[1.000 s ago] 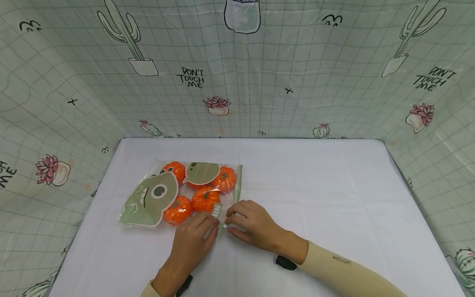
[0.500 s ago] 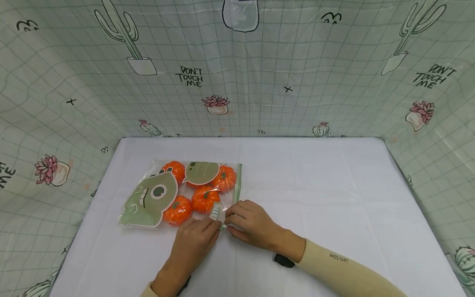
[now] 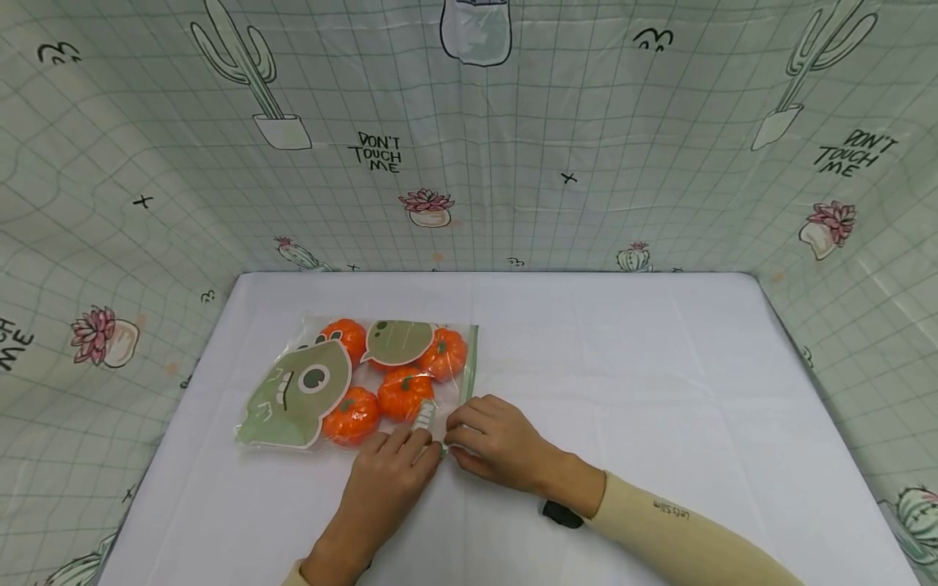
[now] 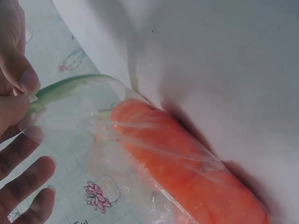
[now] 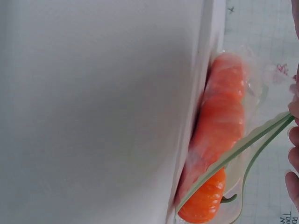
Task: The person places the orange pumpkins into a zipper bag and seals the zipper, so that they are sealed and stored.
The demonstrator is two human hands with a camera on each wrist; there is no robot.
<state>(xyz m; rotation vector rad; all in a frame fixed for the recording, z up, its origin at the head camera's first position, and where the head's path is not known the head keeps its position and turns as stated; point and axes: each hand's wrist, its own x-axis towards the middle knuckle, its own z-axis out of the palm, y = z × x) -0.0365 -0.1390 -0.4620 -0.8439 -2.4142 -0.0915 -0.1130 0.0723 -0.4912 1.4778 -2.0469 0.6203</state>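
A clear zip bag with green cartoon prints lies on the white table and holds several small orange pumpkins. At the bag's near right corner, my left hand pinches the green-edged mouth. Right beside it, my right hand grips the same edge, fingertips almost meeting the left ones. The left wrist view shows thumb and fingers on the green zip strip, with a small white piece between them. In the right wrist view two green strips stand apart, so the mouth gapes there.
The white table extends to the right of the bag. A patterned curtain with cactus drawings rises behind the table and along both sides. A black wrist strap piece shows under the right wrist.
My left hand has shifted slightly right along the bag's near corner, closer to the right hand. The right hand stays nearly where it was, and the pumpkins have not moved.
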